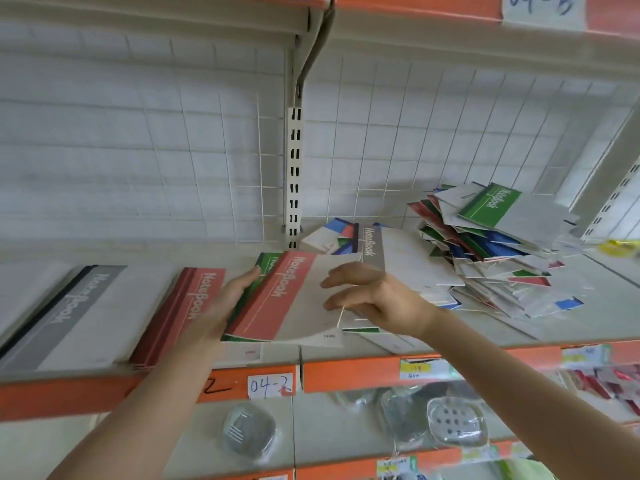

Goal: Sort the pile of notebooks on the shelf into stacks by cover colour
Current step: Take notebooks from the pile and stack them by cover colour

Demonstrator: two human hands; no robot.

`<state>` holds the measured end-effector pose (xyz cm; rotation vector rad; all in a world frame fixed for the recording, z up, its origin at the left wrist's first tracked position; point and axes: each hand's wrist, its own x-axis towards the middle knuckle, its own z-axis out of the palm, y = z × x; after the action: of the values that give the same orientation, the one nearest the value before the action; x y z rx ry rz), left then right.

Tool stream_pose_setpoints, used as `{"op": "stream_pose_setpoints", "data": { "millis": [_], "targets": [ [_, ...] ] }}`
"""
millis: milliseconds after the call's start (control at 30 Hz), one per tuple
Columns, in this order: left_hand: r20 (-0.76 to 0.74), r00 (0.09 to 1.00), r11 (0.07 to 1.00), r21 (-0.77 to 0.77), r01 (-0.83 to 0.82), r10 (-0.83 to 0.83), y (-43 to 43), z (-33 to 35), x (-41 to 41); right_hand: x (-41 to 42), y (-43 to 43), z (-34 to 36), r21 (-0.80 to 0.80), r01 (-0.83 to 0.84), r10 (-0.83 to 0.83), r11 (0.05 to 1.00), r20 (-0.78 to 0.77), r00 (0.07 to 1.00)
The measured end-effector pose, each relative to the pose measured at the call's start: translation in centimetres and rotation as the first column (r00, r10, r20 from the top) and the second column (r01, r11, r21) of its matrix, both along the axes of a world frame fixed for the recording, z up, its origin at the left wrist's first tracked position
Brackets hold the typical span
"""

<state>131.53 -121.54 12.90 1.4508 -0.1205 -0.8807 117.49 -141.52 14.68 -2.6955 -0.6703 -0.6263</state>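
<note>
The long pale shelf [242, 251] with its orange front edge carries everything. At its far right sits the unsorted pile [502, 244], a slumped heap of green, red and blue covers. At the near left a grey stack [69, 313] and a red stack [183, 306] lie side by side. Just right of them the red notebook [287, 296] lies on top of green notebooks [266, 261], with a grey notebook [374, 247] just behind. The left hand [225, 299] lies with fairly straight fingers against the spine side of the red notebook. The right hand [367, 292] is spread wide over its white half and seems to pinch the right edge, which curls up a little. To my eye this one belongs on the red stack. It would be best to lift it clear of the green ones, keep it flat between both hands, and set it down with the spine lined up on the red spines below. "NoteBook" is printed on every coloured band. A handwritten tag [270, 386] on the shelf edge reads "04-2". The yellow price label [415, 368] is too blurred to read.
</note>
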Motion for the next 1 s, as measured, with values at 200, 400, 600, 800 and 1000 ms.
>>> {"op": "stream_pose_setpoints", "data": {
  "millis": [200,400,600,800,1000],
  "targets": [
    [0.078,0.993,0.993,0.073,-0.092,0.087,0.6,-0.4,-1.8,0.9,-2.3,-1.2,-0.022,0.349,-0.349,0.937,0.025,0.937],
    [0.016,0.962,0.962,-0.011,-0.273,0.273,1.1,-0.4,-2.0,3.5,-2.8,0.0,-0.111,0.867,-0.795,0.486,-0.468,0.386],
    [-0.024,0.962,0.959,-0.070,-0.274,0.273,0.4,0.9,-1.8,6.8,-3.1,-0.7,-0.269,0.832,-0.786,0.485,-0.552,0.280],
    [-0.058,0.978,0.974,-0.098,-0.204,0.199,0.0,1.4,-0.8,5.1,0.3,2.3,-0.429,0.688,-0.803,0.586,-0.420,0.422],
    [-0.143,0.970,0.965,-0.142,-0.218,0.198,-2.1,1.3,-0.1,4.2,3.9,4.1,-0.376,0.690,-0.780,0.618,-0.402,0.480]
  ]
}}
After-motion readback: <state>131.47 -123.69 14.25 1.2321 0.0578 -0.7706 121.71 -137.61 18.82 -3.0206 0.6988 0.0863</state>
